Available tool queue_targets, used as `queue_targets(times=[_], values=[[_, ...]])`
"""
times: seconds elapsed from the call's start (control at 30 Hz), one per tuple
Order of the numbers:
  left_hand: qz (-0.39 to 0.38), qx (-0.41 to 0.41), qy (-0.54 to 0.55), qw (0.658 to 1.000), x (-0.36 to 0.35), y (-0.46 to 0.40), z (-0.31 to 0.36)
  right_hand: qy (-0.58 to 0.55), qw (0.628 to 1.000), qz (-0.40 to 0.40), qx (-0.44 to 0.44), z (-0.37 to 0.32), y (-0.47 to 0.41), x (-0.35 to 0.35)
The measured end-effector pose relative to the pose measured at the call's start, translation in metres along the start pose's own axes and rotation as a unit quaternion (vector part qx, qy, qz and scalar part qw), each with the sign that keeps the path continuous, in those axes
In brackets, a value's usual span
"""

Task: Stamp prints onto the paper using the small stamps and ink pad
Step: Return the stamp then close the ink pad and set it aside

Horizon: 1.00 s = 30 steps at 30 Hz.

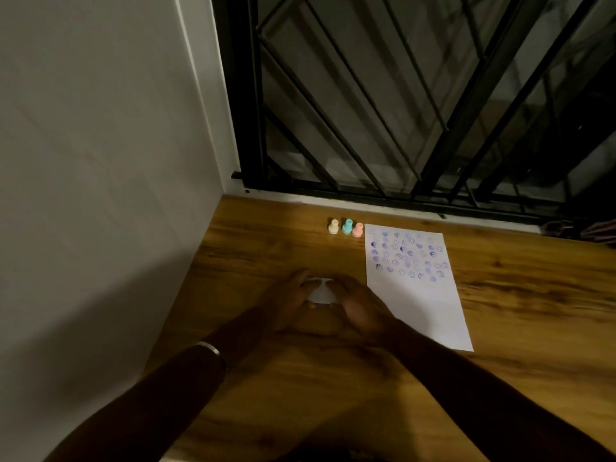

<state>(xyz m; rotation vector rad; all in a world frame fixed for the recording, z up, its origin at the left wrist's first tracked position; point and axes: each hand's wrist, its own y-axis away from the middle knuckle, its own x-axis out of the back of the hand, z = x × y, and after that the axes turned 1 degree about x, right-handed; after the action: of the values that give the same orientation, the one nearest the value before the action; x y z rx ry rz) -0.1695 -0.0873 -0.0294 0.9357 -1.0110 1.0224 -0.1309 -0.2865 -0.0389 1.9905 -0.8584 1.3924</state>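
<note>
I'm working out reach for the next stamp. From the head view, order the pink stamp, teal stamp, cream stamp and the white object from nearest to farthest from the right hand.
1. white object: touching the right hand, between both hands.
2. pink stamp: beyond the hand, beside the paper.
3. teal stamp: left of pink.
4. cream stamp: leftmost.

Both hands, left (pixel 293 295) & right (pixel 358 303), cup a small white ink pad (pixel 319 292) on the wooden table (pixel 500 328). Paper (pixel 420 301) w/ purple prints lies just right of them; three stamps (pixel 346 227) stand in a row near its top-left corner.
</note>
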Motion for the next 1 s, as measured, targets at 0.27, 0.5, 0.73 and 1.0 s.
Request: queue_targets(times=[0.27,0.5,0.73,1.0], values=[[-0.021,0.018,0.026,0.999,0.016,-0.033,-0.037,-0.041,0.999,-0.031,0.008,0.002,-0.054,0.012],[-0.004,0.040,0.055,0.998,0.025,-0.062,-0.067,0.053,0.998,-0.017,0.038,0.004,-0.103,0.016],[0.010,0.047,0.057,0.997,0.028,-0.092,-0.083,0.158,0.986,-0.009,0.055,0.015,-0.133,0.015],[0.047,0.030,0.030,0.998,0.026,-0.112,-0.099,0.223,0.972,0.009,0.071,0.022,-0.154,0.020]])
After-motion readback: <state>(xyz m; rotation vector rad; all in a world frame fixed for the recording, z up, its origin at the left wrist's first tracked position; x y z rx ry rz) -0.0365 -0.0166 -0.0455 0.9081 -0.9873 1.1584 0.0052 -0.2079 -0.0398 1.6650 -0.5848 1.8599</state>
